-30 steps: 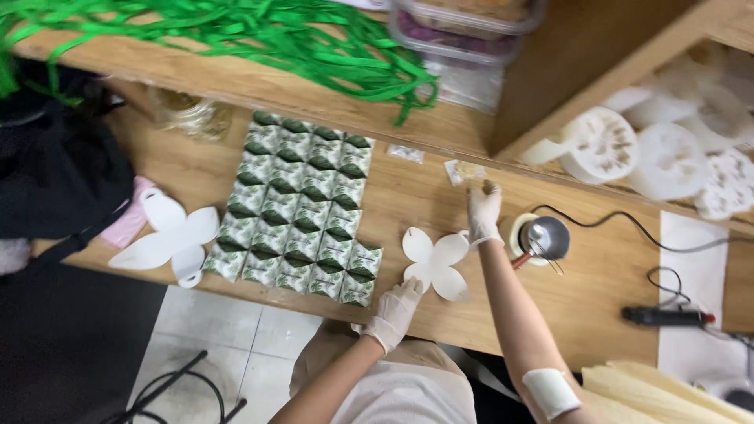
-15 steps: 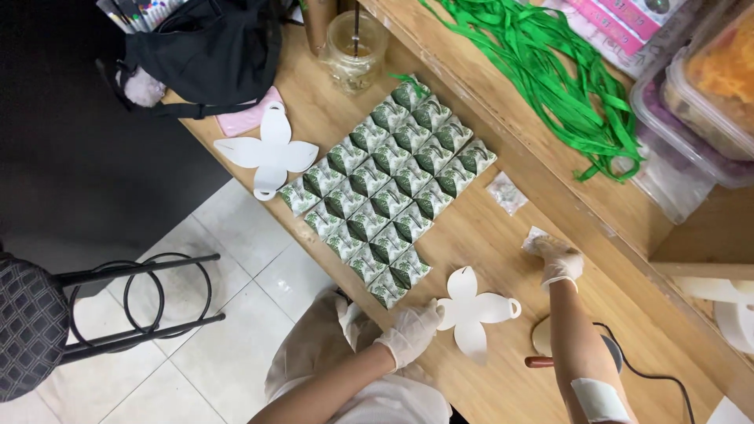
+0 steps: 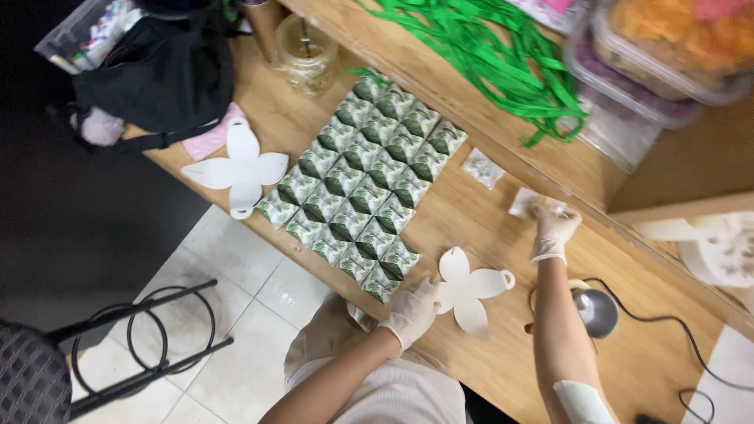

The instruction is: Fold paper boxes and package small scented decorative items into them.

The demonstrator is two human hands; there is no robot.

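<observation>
While the view had swung since the earlier picture, so that the wooden table (image 3: 503, 224) ran more steeply across the frame, both gloved hands kept their places. The left hand (image 3: 410, 312) lay flat with fingers spread, pressing the near edge of the white petal-shaped cutout (image 3: 470, 292) at the table's front edge, not closed around it. The right hand (image 3: 554, 229) reached farther in, its fingers curled on a small clear packet (image 3: 528, 202) against the raised ledge; whether it gripped or merely touched the packet, I could not tell. Just right of that forearm stood a small round metal tool (image 3: 595, 311) with a dark cord. Left of the cutout lay the block of green-patterned folded boxes (image 3: 363, 184), set tightly in rows, and beyond them a second white cutout (image 3: 237, 168) near a black bag (image 3: 157, 74). A glass jar (image 3: 307, 55) stood farther back, its contents unclear. On the ledge lay green ribbons (image 3: 506, 59), and beside them stacked clear plastic tubs (image 3: 667, 55) held orange and purple material.
</observation>
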